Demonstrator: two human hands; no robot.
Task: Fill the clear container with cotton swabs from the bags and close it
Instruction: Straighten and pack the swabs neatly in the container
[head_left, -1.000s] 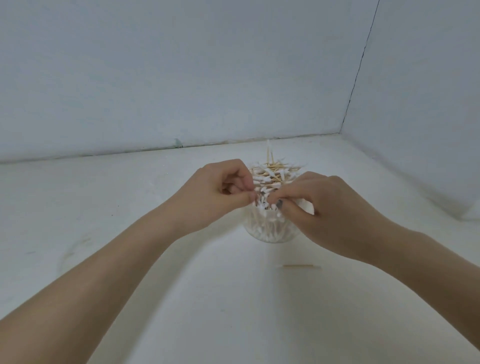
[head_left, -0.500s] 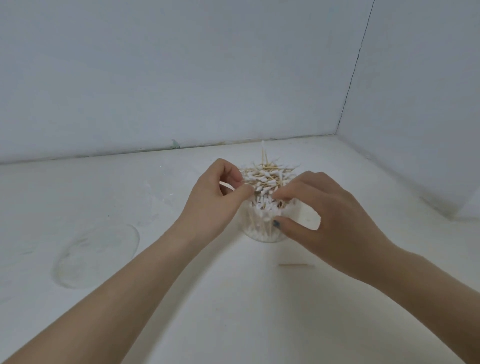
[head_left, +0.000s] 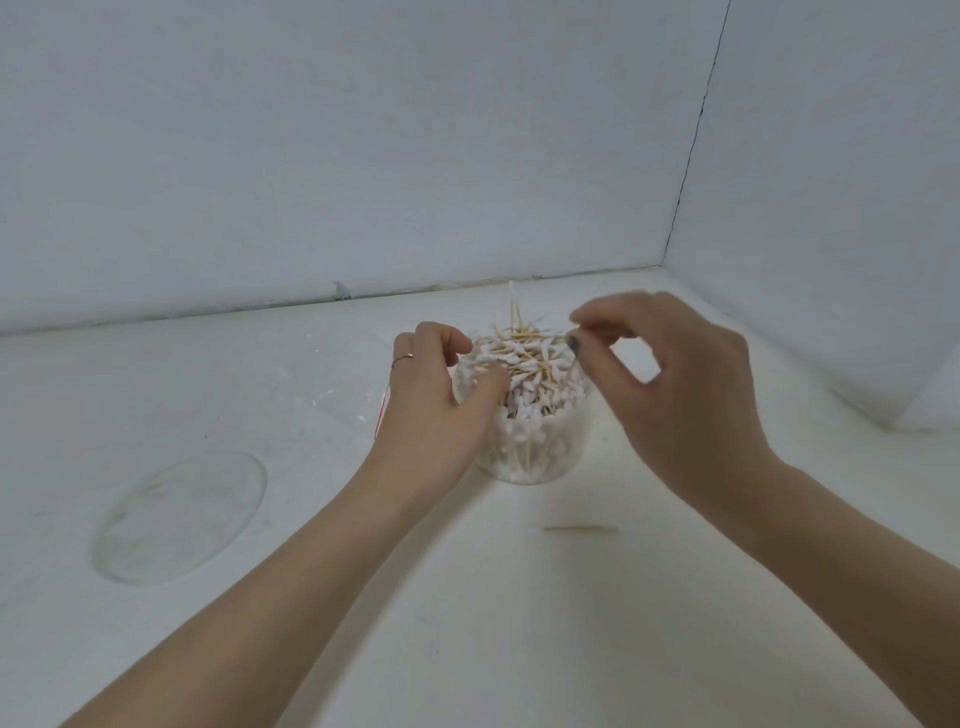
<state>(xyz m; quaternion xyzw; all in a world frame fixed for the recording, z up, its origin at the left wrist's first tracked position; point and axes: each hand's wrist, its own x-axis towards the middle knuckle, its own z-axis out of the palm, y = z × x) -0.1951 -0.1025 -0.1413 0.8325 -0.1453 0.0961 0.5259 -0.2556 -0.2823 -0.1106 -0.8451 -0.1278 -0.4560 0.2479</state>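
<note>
Head view: your right hand (head_left: 675, 395) lifts off container (head_left: 535, 447), pinching one swab (head_left: 566, 338); left hand (head_left: 441, 400) curls around rim; swabs heaped, lid (head_left: 182, 514) off at left.

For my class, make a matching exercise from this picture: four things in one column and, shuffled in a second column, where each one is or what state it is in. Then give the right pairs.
Column 1
1. clear container
2. clear lid
3. loose cotton swab
4. left hand

Column 2
A. lying flat on the table, off to the left
B. heaped over the rim with swabs
C. lying alone on the table in front of the container
D. curled around the container's left side

Pairs: 1-B, 2-A, 3-C, 4-D
</note>
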